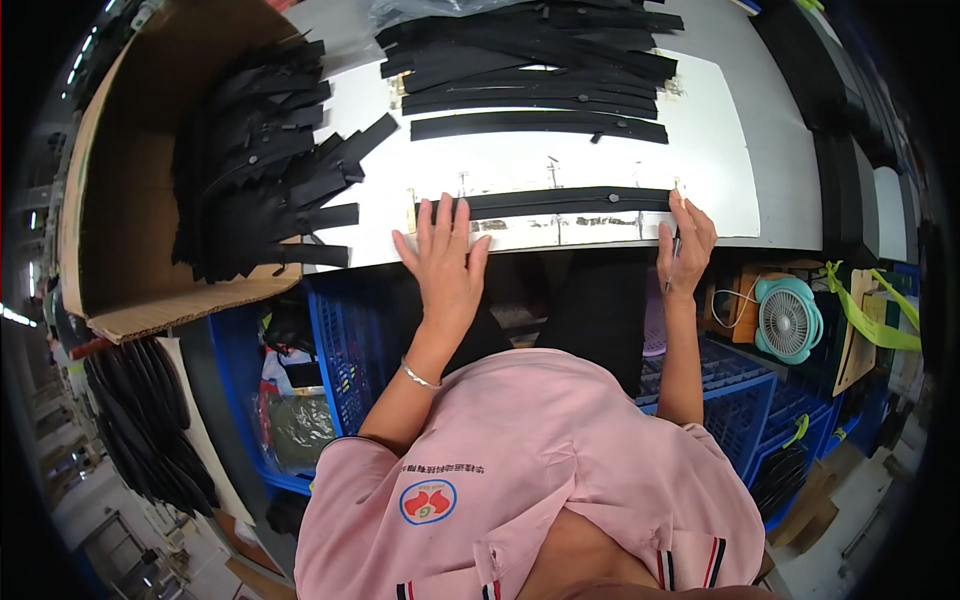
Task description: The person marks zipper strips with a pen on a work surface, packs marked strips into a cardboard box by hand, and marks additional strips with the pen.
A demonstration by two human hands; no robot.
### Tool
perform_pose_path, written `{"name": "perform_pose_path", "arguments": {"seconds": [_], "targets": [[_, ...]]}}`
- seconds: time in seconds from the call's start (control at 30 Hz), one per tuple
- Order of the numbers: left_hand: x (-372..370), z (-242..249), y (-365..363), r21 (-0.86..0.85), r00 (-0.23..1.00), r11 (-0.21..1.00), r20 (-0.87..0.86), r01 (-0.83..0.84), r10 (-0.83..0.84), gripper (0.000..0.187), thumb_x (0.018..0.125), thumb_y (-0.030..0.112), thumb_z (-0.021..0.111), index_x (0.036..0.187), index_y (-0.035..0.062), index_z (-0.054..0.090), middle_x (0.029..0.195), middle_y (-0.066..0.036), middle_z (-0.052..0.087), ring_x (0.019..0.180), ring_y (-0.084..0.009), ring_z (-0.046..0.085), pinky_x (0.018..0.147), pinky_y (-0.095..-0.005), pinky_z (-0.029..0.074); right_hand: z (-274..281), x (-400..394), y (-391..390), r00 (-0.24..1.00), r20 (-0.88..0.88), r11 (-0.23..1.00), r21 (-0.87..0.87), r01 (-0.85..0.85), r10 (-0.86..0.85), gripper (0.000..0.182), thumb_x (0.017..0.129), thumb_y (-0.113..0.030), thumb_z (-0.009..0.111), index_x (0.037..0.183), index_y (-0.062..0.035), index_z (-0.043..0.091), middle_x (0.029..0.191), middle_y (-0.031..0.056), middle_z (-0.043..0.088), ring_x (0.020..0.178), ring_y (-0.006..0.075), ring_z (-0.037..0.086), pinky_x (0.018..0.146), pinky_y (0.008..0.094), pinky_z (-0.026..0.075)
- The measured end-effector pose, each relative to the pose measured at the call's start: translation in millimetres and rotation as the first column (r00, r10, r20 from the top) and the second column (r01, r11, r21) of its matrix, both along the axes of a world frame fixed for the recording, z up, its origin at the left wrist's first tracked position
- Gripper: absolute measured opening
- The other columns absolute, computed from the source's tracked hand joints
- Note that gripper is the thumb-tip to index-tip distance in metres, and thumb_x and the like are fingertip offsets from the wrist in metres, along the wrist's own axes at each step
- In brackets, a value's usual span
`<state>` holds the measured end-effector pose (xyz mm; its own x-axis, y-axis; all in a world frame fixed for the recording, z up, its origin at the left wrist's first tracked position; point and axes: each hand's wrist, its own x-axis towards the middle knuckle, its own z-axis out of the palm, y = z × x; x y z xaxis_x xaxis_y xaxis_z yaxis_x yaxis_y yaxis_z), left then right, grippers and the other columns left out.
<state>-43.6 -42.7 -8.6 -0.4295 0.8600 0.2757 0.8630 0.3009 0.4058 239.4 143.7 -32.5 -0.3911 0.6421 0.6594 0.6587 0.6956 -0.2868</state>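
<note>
1. Left hand (445,262) flat on the near edge of the white table (720,120), fingers spread and apart, fingertips pressing the left end of a long black strip (570,200) – gripping nothing, just holding it down.
2. Right hand (685,245) at the right end of the same strip, fingers curled together around a thin dark pen-like tool (673,262) that hangs down from the fist; fingertip touching the strip's end by a small tan marker.
3. Black strip lying flat and straight across the table's front edge, left to right between the two hands, small round stud near its middle.
4. Second single strip (540,126) lying parallel further back, well apart from the held one.
5. Heap of more black strips (530,55) stacked at the far side of the table, ends uneven.
6. Cardboard box (120,220) on the left, tilted open toward the table – full of black strips (255,160) fanning out over its rim onto the table top.
7. Silver bracelet (420,377) on the left wrist; pink shirt with a round logo low in view.
8. Blue plastic crates (345,340) under the table, small teal fan (788,320) on the right below table level, yellow-green strap just beside it.
9. More dark curved strips hanging at lower left, near the floor.
</note>
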Motion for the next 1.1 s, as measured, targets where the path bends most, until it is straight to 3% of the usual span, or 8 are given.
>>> {"name": "perform_pose_path", "arguments": {"seconds": [0.13,0.33,0.4,0.5,0.57,0.67,0.8,1.1], "targets": [[-17.4,-5.5,-13.2,0.009,1.000,1.000,0.016,-0.006,0.005,0.054,0.096,0.025,0.067,0.145,0.0075,0.053,0.153,-0.013,0.048,0.147,-0.0319,0.036,0.117,-0.0645,-0.001,7.1,-3.0,-1.6,1.000,0.017,1.000,-0.018,-0.009,0.010,0.040,0.089,-0.002,0.069,0.128,-0.0052,0.067,0.122,0.0107,0.069,0.117,0.0264,0.060,0.104,0.0393,0.042],[-18.9,-8.5,-12.6,0.048,0.999,0.999,0.032,-0.007,0.006,0.054,0.096,0.025,0.067,0.145,0.0085,0.053,0.151,-0.011,0.051,0.146,-0.0293,0.039,0.118,-0.0637,0.000,41.4,-38.2,-14.8,0.998,0.059,1.000,0.016,-0.024,0.023,0.036,0.087,0.000,0.070,0.122,-0.0065,0.069,0.114,0.0068,0.071,0.109,0.0248,0.064,0.103,0.0415,0.043],[-18.1,-9.3,-12.9,0.058,0.999,0.998,0.035,-0.012,0.010,0.053,0.096,0.025,0.067,0.144,0.0089,0.054,0.151,-0.010,0.050,0.146,-0.0286,0.039,0.118,-0.0636,0.000,55.3,-70.4,-26.4,0.989,-0.068,0.974,-0.174,-0.143,0.133,0.025,0.092,-0.004,0.067,0.117,-0.0054,0.070,0.106,0.0070,0.073,0.105,0.0223,0.065,0.102,0.0411,0.043],[-17.5,-10.4,-12.4,0.067,0.999,0.997,0.040,-0.022,0.020,0.053,0.095,0.026,0.067,0.144,0.0095,0.054,0.151,-0.010,0.051,0.146,-0.0273,0.040,0.118,-0.0634,0.001,65.4,-120.8,-49.3,0.920,-0.368,0.710,-0.612,-0.347,0.133,0.017,0.096,-0.011,0.065,0.110,-0.0022,0.072,0.093,0.0080,0.074,0.095,0.0176,0.066,0.092,0.0325,0.049],[-17.1,-12.6,-12.2,0.078,0.999,0.996,0.044,-0.032,0.029,0.053,0.095,0.027,0.067,0.144,0.0098,0.054,0.151,-0.009,0.051,0.145,-0.0266,0.040,0.118,-0.0632,0.001,67.5,-156.2,-57.6,0.849,-0.499,0.563,-0.657,-0.501,0.173,0.020,0.100,-0.015,0.061,0.107,-0.0004,0.073,0.087,0.0057,0.071,0.070,0.0070,0.058,0.065,0.0217,0.048],[-16.7,-10.1,-12.8,0.085,0.996,0.995,0.077,-0.043,0.036,0.054,0.094,0.027,0.068,0.145,0.0120,0.054,0.152,-0.008,0.051,0.146,-0.0257,0.040,0.118,-0.0607,0.002,52.1,-197.6,-64.3,0.804,-0.575,0.467,-0.675,-0.571,0.152,0.021,0.100,-0.017,0.062,0.104,-0.0001,0.074,0.079,0.0039,0.069,0.066,0.0067,0.057,0.061,0.0210,0.046],[-17.1,-10.3,-12.9,0.098,0.994,0.994,0.103,-0.047,0.037,0.054,0.094,0.027,0.068,0.144,0.0126,0.055,0.152,-0.008,0.050,0.146,-0.0252,0.039,0.118,-0.0599,0.003,33.5,-217.3,-64.7,0.862,-0.432,0.584,-0.639,-0.500,0.266,0.019,0.097,-0.013,0.064,0.095,0.0035,0.073,0.090,0.0083,0.074,0.066,0.0151,0.069,0.058,0.0261,0.049],[-17.5,-13.3,-13.6,0.154,0.991,0.987,0.135,-0.045,0.024,0.055,0.093,0.028,0.069,0.144,0.0114,0.056,0.153,-0.008,0.050,0.145,-0.0252,0.040,0.118,-0.0601,0.004,25.1,-218.2,-62.8,0.909,-0.254,0.725,-0.548,-0.417,0.331,0.018,0.096,-0.014,0.066,0.091,0.0010,0.073,0.091,0.0056,0.074,0.060,0.0200,0.067,0.056,0.0284,0.049]]}}
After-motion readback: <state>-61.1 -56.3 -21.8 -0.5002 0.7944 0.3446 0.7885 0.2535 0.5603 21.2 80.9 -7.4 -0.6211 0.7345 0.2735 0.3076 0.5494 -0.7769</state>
